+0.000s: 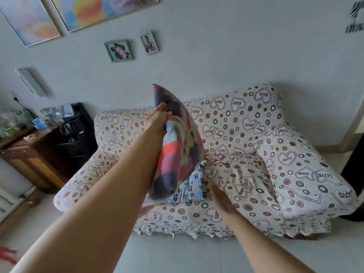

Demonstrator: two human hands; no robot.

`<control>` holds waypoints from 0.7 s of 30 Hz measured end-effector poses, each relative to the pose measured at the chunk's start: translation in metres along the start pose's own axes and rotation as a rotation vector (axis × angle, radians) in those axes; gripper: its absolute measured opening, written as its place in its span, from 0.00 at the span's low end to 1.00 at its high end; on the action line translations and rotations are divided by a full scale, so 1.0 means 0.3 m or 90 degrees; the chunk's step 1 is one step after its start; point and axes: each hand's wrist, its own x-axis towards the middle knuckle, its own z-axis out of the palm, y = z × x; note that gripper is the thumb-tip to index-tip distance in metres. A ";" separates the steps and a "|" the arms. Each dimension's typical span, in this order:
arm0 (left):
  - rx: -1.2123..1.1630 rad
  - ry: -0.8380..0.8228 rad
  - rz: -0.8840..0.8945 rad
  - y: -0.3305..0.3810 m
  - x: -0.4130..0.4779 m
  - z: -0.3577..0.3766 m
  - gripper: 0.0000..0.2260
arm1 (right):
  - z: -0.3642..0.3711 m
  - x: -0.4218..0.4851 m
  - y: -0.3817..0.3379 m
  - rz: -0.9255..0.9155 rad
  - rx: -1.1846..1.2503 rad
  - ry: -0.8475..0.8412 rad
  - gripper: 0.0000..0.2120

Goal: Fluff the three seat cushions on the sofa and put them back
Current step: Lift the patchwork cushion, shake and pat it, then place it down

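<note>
My left hand (158,118) grips the upper edge of a multicoloured cushion (178,148) with red, purple and dark patches, holding it upright in the air above the sofa seat. My right hand (221,198) is blurred, flat and open, just right of the cushion's lower corner and apart from it. A light blue patterned cushion (192,187) lies on the seat, partly hidden behind the held cushion. The sofa (256,134) wears a white cover printed with hearts and circles. A third cushion is not visible.
A dark wooden cabinet (29,154) with clutter and a black appliance (76,131) stands left of the sofa. Framed pictures (119,50) hang on the wall behind. Pale floor tiles (177,253) lie in front. A dark object (354,174) sits at the right edge.
</note>
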 end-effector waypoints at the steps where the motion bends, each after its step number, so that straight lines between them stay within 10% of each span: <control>1: 0.096 -0.016 0.044 -0.003 0.016 -0.027 0.20 | -0.054 0.009 -0.016 0.005 0.014 0.052 0.26; 9: 0.148 -0.070 0.075 0.012 0.047 -0.140 0.24 | -0.451 0.007 -0.193 -0.143 0.245 0.602 0.23; 15: 0.077 0.001 0.128 -0.087 -0.005 -0.033 0.22 | 0.025 -0.056 -0.114 -0.014 0.000 -0.114 0.25; 21: 0.138 -0.008 0.153 -0.044 0.028 -0.087 0.22 | -0.272 -0.041 -0.257 -0.132 0.014 0.175 0.27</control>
